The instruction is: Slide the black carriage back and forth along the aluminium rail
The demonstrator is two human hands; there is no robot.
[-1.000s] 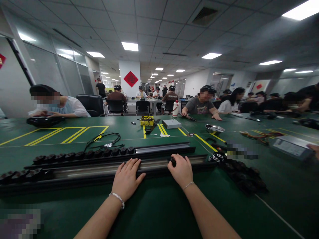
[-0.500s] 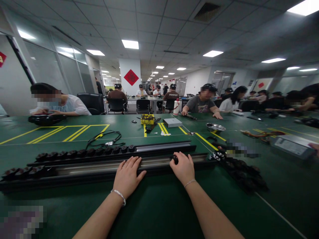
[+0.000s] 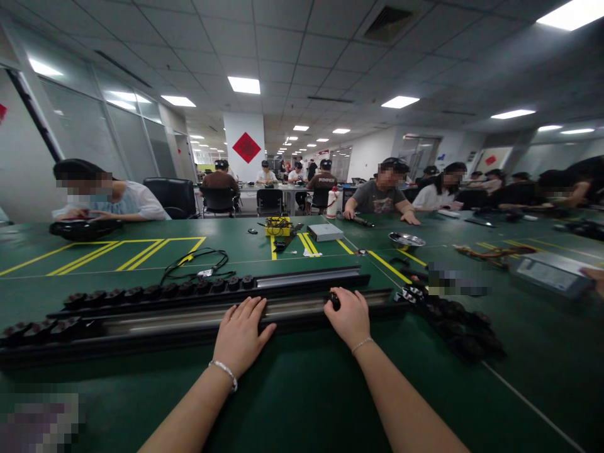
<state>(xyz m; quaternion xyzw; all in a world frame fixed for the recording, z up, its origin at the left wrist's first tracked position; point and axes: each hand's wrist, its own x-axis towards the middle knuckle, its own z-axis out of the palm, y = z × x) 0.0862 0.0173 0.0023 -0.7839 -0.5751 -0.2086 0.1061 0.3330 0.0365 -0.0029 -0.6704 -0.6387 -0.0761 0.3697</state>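
Across the table in front of me lies a long black rail [image 3: 165, 319] with a shiny channel along its top. My left hand [image 3: 240, 333] rests on it, fingers stretched out and lying flat. Farther right, my right hand [image 3: 350, 314] is closed on a small black round module [image 3: 335, 300] at the channel; the fingers hide part of it. Several similar black modules [image 3: 44, 329] sit at the rail's left end. Just behind runs a second black rail [image 3: 309, 277], its left part filled with a row of black modules [image 3: 170, 290].
A pile of black modules [image 3: 465, 333] lies to the right. Beyond the rails are a black cable [image 3: 193, 255], a yellow box [image 3: 278, 226], a grey box [image 3: 325, 233] and a metal bowl [image 3: 406, 240]. A metal power unit [image 3: 550, 274] stands far right. Co-workers sit around the table.
My right hand has shifted slightly to the right along the rail with the black module. My left hand stays in place on the rail. The view has turned a little.
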